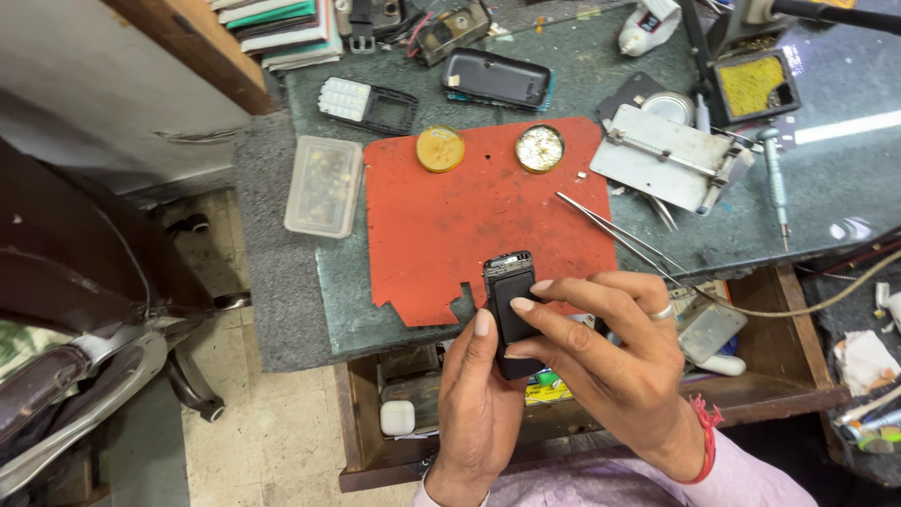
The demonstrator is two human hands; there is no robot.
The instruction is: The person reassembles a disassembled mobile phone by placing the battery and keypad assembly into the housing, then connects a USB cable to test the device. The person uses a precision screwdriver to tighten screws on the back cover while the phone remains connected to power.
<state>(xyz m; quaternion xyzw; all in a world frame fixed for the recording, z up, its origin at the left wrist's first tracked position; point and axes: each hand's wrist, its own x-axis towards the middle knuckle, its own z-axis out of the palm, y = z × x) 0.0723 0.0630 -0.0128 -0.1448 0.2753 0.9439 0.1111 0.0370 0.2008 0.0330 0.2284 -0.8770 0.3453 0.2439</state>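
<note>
Fingers of my left hand (479,404) are wrapped around the lower body of a small black mobile phone (511,310), thumb lying up its left edge. My right hand (610,352) grips the same phone from the right, with two fingertips (522,304) pressed flat on its dark back face; a ring sits on one finger and a red thread on the wrist. Both hands are closed on the phone, which stands roughly upright just below centre of the frame, its top end open and showing metal parts.

Behind the phone lies a red work mat (469,221) on a grey-green bench top (826,188). At the mat's upper edge sit two round tins, one yellow (440,148), one holding silvery bits (540,147). Long tweezers (615,230) lie across the mat's right edge. Upper centre holds a black phone back cover (496,79) and a keypad frame (367,103). A clear plastic box (324,185) rests left of the mat. An open drawer (751,376) sits under the bench, right of my hands.
</note>
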